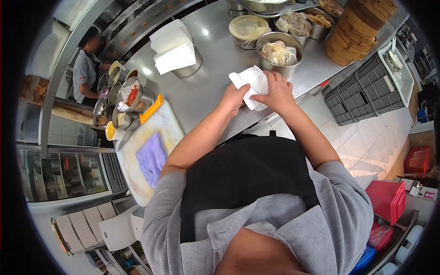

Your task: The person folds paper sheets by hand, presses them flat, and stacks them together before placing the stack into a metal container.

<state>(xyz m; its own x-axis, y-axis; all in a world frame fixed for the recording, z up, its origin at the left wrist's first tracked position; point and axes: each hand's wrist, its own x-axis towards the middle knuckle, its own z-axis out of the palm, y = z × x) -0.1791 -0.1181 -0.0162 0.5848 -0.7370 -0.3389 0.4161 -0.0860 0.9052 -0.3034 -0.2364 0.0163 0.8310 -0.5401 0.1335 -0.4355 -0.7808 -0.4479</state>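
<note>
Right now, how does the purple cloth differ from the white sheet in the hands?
The purple cloth rests on the cutting board, while the white sheet is held by the left hand and right hand. The cloth is purple, the sheet plain white. The cloth lies low and rumpled; the sheet looks folded over, with crisper edges. Both look thin and pliable.

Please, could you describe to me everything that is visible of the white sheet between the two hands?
The white sheet looks like thin, soft paper, plain and without visible print. It is folded, with uneven layers and a flap standing out at the upper left. The left hand holds its left side, and the right hand covers its right side, thumb across the lower part. It is near the front edge of the metal table. Whether it wraps anything cannot be told.
</note>
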